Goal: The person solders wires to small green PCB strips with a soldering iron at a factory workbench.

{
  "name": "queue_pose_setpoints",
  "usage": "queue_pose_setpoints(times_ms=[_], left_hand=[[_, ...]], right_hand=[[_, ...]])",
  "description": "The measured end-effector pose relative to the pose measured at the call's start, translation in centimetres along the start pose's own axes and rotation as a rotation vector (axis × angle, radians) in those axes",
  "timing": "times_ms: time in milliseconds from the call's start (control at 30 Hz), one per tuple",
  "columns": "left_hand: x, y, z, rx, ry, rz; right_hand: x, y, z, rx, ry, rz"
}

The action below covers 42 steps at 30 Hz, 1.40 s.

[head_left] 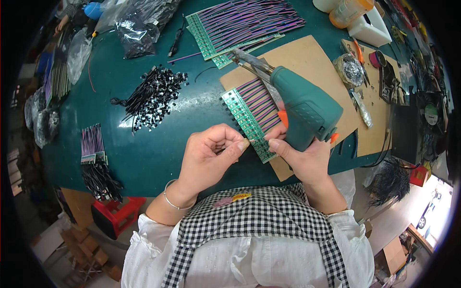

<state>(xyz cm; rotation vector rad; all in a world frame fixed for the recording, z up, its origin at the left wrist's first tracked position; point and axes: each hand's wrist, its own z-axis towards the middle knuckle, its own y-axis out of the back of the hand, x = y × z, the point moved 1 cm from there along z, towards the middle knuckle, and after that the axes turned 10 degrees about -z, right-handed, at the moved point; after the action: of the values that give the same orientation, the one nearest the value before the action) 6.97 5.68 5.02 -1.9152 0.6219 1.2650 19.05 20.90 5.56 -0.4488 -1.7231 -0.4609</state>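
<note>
Left hand (209,151), centre of frame: thumb and index pressed together at lower left edge of green circuit board (241,114); anything pinched too small to tell. Right hand (309,161) wrapped round handle of green gun (307,103), thumb by board. Board mid-frame, on cardboard sheet (312,62) over worktop (96,108).

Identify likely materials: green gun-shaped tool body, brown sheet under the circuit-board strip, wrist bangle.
Green tool body: probably moulded plastic, fairly matte; smooth rounded shell. Brown sheet: perhaps cardboard or fibreboard, dull; flat, even tan face doesn't settle which. Bangle: likely polished metal, silver-coloured; thin ring with bright glints, though plating is possible.
</note>
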Motion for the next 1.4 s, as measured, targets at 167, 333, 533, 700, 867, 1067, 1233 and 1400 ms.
queue_pose_setpoints(times_ms=[167, 333, 533, 700, 867, 1067, 1233, 1400], left_hand=[[0.0, -0.4, 0.1, 0.013, 0.045, -0.023], [0.2, -0.6, 0.2, 0.025, 0.07, -0.036], [0.4, -0.8, 0.2, 0.044, 0.068, -0.041], [0.6, -0.8, 0.1, 0.055, 0.117, -0.11], [1.3, -1.1, 0.1, 0.024, -0.065, 0.017], [1.3, -1.0, 0.0, 0.009, -0.112, 0.119], [0.3, -1.3, -0.4, -0.072, -0.296, 0.493], [0.5, -1.9, -0.3, -0.032, -0.707, 0.744]], right_hand=[[-0.2, -0.2, 0.0, 0.048, -0.001, -0.043], [-0.3, -0.5, 0.1, -0.019, 0.06, 0.07], [-0.2, -0.7, 0.4, -0.013, 0.092, 0.032], [-0.2, -0.7, 0.4, -0.005, -0.008, 0.052], [-0.4, -0.6, 0.4, 0.002, -0.011, -0.004], [-0.5, -0.8, 0.3, -0.019, 0.037, -0.01], [0.0, -0.3, 0.0, -0.051, -0.022, 0.176], [-0.5, -0.5, -0.2, 0.024, -0.029, 0.055]])
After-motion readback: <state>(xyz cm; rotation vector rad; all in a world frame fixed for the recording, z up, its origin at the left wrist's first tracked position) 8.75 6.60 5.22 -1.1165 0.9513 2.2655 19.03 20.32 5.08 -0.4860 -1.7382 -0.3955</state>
